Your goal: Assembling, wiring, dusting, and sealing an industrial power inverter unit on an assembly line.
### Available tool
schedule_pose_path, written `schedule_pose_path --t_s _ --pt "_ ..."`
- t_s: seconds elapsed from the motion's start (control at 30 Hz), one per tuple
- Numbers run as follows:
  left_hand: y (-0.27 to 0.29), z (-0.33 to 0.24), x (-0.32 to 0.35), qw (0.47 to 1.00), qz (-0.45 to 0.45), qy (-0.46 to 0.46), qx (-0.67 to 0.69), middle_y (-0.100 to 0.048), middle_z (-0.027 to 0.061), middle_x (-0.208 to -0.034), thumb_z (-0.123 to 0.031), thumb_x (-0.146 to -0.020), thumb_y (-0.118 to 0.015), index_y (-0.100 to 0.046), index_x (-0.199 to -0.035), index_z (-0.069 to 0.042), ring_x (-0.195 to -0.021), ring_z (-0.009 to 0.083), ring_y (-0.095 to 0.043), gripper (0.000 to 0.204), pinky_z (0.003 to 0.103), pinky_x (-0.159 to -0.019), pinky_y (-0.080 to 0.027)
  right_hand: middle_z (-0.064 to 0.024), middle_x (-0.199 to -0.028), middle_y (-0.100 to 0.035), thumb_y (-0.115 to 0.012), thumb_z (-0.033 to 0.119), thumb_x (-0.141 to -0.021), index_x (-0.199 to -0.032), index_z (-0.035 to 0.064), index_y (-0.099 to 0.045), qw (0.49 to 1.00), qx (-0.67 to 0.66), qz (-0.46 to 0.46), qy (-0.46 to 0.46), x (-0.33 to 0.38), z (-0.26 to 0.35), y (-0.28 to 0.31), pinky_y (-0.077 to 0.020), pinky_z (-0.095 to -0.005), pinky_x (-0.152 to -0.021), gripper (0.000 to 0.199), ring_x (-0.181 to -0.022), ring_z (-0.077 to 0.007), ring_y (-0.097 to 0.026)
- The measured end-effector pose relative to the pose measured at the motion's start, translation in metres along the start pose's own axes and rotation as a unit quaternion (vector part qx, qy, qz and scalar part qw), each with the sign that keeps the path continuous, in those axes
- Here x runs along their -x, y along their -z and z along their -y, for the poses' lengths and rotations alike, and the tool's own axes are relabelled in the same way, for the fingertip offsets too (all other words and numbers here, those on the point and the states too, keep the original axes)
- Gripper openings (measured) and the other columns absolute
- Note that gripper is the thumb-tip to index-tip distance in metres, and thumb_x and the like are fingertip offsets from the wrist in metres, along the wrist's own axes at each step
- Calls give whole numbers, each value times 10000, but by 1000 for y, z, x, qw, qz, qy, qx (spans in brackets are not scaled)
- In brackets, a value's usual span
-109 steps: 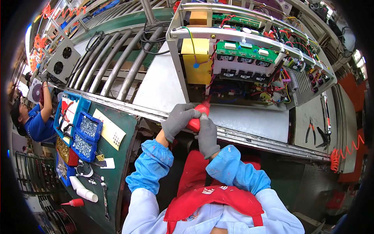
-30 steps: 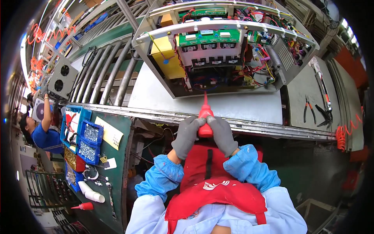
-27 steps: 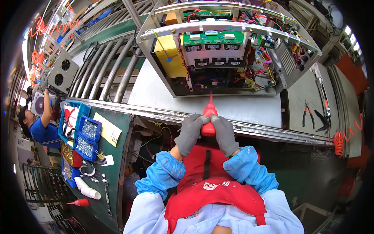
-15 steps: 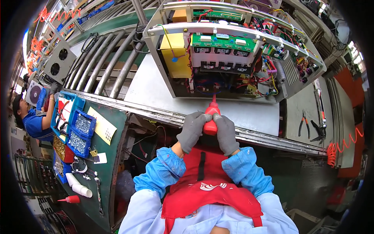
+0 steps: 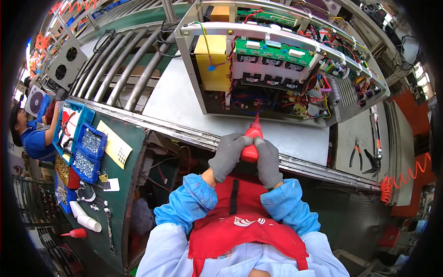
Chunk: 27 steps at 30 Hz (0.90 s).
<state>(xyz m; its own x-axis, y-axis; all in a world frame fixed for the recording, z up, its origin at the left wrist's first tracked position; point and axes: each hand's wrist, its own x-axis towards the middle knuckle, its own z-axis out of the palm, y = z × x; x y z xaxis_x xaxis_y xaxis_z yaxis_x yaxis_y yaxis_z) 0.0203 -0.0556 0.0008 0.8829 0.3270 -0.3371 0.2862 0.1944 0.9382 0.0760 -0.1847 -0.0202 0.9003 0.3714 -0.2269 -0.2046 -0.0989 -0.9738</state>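
Both my hands, in grey gloves, hold a red squeeze bottle (image 5: 251,150) with a thin pointed nozzle. My left hand (image 5: 228,154) grips its left side and my right hand (image 5: 268,161) its right side, the thumbs meeting on its upper part. The nozzle points away from me at the lower front of an open metal chassis (image 5: 281,121). Inside the chassis are a green circuit board (image 5: 272,51), a yellow panel (image 5: 213,64) and many coloured wires. Whether the nozzle tip touches anything is too dark to tell.
A green side table (image 5: 134,138) at left carries blue bins of screws (image 5: 90,141), white rolls (image 5: 87,221), a wrench (image 5: 110,231) and another red bottle (image 5: 76,233). Rollers (image 5: 122,69) run behind it. Pliers (image 5: 356,152) lie at right. A person (image 5: 34,134) works at far left.
The view has shifted slightly, so the chassis sits a little further right and the side table further left. My hands keep the same hold on the bottle.
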Motion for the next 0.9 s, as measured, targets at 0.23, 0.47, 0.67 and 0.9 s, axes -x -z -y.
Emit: schedule_pose_path --t_s 0.23,0.47,0.67,0.9 --pt "-2 0 0 999 34 21 -3 -584 34 -719 -374 -869 -582 -657 -905 1 -577 104 -528 385 248 -515 -433 -45 -720 -567 -524 368 -959 -816 10 -609 999 25 13 -34 8 16 11 -428 -307 -594 395 -672 -130 -508" --pt "-26 10 18 990 134 30 -22 -629 43 -765 -344 -913 -561 -646 -1078 33 -608 95 -571 421 240 -561 -482 -60 -942 -624 -557 422 -902 -1174 36 -543 983 -38 105 -149 39 36 53 -514 -270 -596 473 -769 -144 -616" --pt "-25 19 6 985 172 -20 -23 -670 98 -898 -263 -920 -560 -640 -1144 3 -763 165 -646 357 299 -661 -519 -110 -1022 -637 -634 268 -868 -1247 -1 -542 986 167 -14 23 37 52 92 -511 -292 -738 474 -882 -186 -615" --pt "2 47 -32 895 -186 -319 -249 -644 160 -909 -191 -883 -619 -664 -1046 -12 -778 322 -641 247 384 -695 -516 -159 -1017 -647 -706 216 -802 -1174 3 -611 872 415 -46 256 -7 92 106 -497 -357 -822 438 -917 -286 -640"
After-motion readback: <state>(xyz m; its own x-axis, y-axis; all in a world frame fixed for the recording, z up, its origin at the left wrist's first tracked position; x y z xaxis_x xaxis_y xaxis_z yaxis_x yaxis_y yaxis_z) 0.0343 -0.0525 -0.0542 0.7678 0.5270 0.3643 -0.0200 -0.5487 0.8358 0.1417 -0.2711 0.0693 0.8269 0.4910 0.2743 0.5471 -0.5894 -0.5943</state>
